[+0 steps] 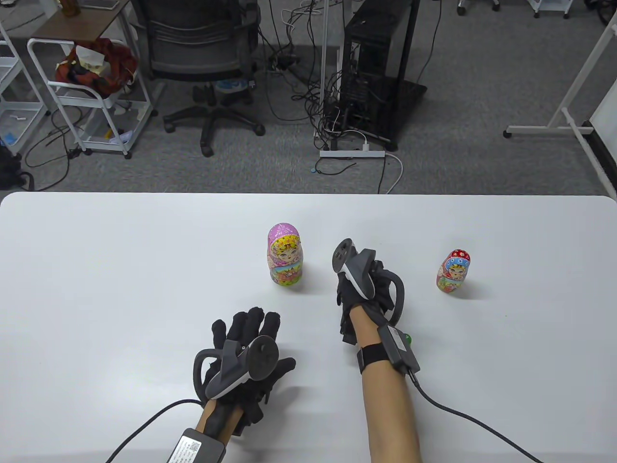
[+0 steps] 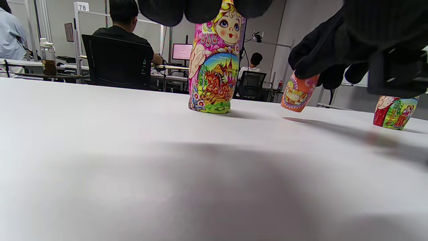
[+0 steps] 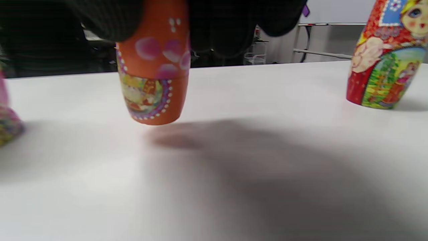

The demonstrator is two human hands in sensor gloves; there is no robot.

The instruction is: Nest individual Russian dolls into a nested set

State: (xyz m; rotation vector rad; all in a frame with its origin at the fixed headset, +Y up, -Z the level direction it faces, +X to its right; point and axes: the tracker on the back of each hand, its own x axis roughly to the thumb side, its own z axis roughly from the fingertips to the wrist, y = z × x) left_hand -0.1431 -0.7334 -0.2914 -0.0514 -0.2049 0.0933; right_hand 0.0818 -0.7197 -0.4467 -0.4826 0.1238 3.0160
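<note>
Clamped from above in the right hand (image 1: pixel 365 284), whose fingers (image 3: pixel 214 30) curl round its upper half, an orange doll (image 3: pixel 153 63) is held just off the counter (image 1: pixel 120 270), between the pink doll (image 1: pixel 285 260) and the red doll (image 1: pixel 454 271). Its long axis is roughly vertical, base down, slightly tilted. Light, rigid, glossy painted wood is judged likely, so slipping is possible; a hold round the waist seam would suit. The left hand (image 1: pixel 248 357) hovers with fingers spread, holding nothing.
</note>
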